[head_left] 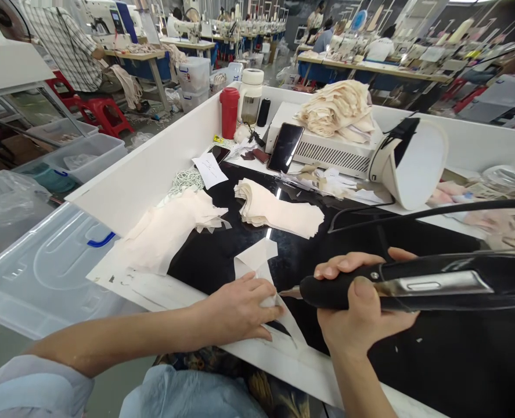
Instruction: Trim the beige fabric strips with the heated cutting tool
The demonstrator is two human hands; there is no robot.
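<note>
A pale cream fabric piece [257,255], folded over at its far end, lies at the near edge of the black glossy work surface [209,255]. My left hand [244,310] rests on it with fingers stretched out and thumb apart, pressing it down. My right hand [357,313] is wrapped round a black corded hand tool [435,281] with a metal strip along its side. The tool's narrow metal tip points left and meets the fabric beside my left fingers. Beyond lies a small stack of cream pieces [278,209]; a larger pile of cream pieces [170,229] is to the left.
A white box [327,154] bears bundled fabric [338,107]. Around it stand a phone [285,148], a red cup [229,113] and a white lamp-like cone [422,162]. The tool's black cable [457,206] crosses at right. White walls [152,157] edge the table. People work at sewing machines beyond.
</note>
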